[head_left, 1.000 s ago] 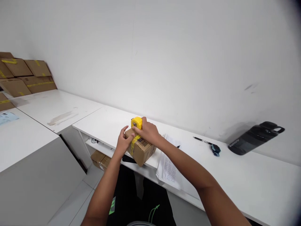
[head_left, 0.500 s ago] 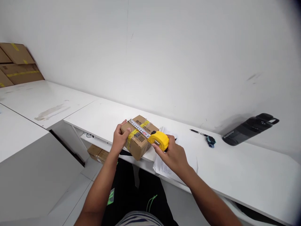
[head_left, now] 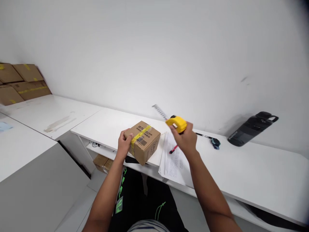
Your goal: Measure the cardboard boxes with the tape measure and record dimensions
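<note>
Tape measure [head_left: 179, 123] in right hand [head_left: 187, 139]; long axis diagonal, blade [head_left: 160, 112] pointing forward-left

Workroom, white desks [head_left: 241, 167], stacked cartons [head_left: 31, 87], papers [head_left: 169, 164]

A yellow-taped cardboard box [head_left: 147, 146] appeared cornerwise below centre. Right of centre, a yellow tape measure [head_left: 180, 123] aimed its blade [head_left: 160, 112], seemingly blurred, up-left.

Free passage extends over the desk [head_left: 243, 174] before the black bottle [head_left: 251, 129], whereas the carton [head_left: 149, 137], gripped by the left hand [head_left: 123, 144], and the blade [head_left: 160, 111] projecting from the tape measure [head_left: 180, 122] obstruct the middle, the blade's height being difficult to judge.
</note>
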A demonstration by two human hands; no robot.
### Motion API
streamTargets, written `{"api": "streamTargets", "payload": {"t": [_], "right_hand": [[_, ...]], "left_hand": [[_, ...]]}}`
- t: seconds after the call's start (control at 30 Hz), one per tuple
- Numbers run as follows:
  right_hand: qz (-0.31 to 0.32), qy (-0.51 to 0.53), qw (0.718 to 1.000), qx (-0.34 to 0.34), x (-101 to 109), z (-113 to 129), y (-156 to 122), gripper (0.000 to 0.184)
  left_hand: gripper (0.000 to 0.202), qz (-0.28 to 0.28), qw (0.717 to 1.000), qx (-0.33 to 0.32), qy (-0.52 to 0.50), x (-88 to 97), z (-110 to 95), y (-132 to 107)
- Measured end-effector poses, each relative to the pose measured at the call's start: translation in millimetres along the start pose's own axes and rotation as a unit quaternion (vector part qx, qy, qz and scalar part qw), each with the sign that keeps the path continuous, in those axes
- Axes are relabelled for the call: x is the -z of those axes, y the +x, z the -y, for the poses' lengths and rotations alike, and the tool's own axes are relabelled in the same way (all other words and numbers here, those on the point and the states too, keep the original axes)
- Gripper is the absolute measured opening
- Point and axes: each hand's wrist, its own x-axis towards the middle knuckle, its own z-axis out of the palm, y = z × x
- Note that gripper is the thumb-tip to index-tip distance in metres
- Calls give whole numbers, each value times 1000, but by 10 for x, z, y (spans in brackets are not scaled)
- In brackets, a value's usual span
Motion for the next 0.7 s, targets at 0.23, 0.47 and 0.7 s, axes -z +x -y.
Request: {"api": "streamTargets", "payload": {"t": [0.23, 0.47, 0.7], "right_hand": [[17, 298, 948, -113, 91, -57, -180, 49], [57, 378, 920, -91, -199, 23, -252, 54], [241, 308, 916, -85, -209, 130, -169, 53]], "left_hand": [[44, -8, 999, -12, -35, -9, -18, 15], [42, -111, 986, -11, -124, -148, 427, -101], [47, 25, 996, -42, 77, 196, 500, 18]]}}
